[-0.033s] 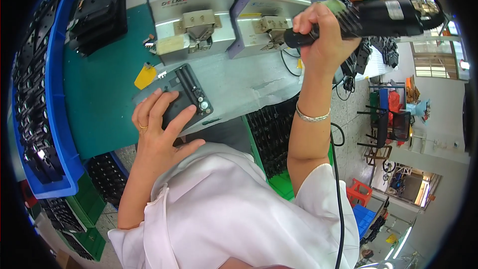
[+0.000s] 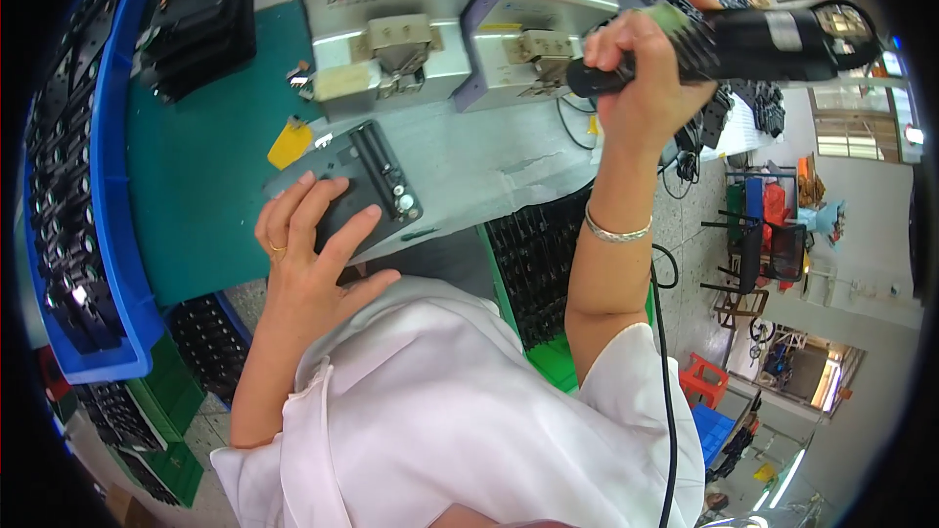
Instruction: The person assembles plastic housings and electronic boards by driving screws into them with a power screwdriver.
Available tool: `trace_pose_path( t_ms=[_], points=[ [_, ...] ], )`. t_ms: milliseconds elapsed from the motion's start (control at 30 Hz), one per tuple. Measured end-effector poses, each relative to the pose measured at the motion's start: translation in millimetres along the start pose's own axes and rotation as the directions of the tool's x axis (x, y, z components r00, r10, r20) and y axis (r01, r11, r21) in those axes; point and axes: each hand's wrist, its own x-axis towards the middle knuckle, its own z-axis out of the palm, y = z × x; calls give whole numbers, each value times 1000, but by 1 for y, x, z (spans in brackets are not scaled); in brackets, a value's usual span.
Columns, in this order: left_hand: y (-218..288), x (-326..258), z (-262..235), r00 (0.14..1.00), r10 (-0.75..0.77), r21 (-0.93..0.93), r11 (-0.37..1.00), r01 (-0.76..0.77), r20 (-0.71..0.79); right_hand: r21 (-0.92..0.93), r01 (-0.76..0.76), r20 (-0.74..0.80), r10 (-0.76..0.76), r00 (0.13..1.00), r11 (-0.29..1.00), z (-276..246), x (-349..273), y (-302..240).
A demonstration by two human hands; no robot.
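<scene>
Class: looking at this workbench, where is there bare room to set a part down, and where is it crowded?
Free: the green mat between the blue bin and the left hand. Crowded: around the grey machines, and the black part under that hand.

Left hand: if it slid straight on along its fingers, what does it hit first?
The left hand already lies flat on the dark grey part. Its fingers point up and right, so beyond the part it would probably meet the grey machine, though depth is unclear.

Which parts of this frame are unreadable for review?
- Head view: black electric screwdriver, bit tip hidden behind right hand.
- Dark flat part: near end covered by left hand.
- Blue bin: black parts blurred, bent at the fisheye rim.
- Lap area: hidden by white garment.
</scene>
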Motion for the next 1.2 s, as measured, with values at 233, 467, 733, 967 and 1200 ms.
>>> trace_pose_path(
  t_ms=[233, 467, 733, 967, 1200],
  points=[
    [-18, -27, -4, 996, -43, 35, 998, 46, -81, 276, -92, -71, 116, 991, 957, 31, -51, -29],
    [-16, -32, 0, 997, -40, 139, 989, 49, -62, 301, -305, 136, 276, 952, 904, 97, -112, -14],
    [-17, -34, 2, 997, -47, 113, 992, 55, -69, 186, -302, 251, 252, 935, 935, 102, -129, 10],
    [-19, -29, 5, 993, -53, 96, 993, 63, -103, 164, -305, 261, 257, 931, 938, 101, -132, 18],
    [-23, -34, 0, 981, -61, 88, 993, 78, -186, -99, -289, 220, 304, 927, 952, 105, -132, 12]
  ],
)
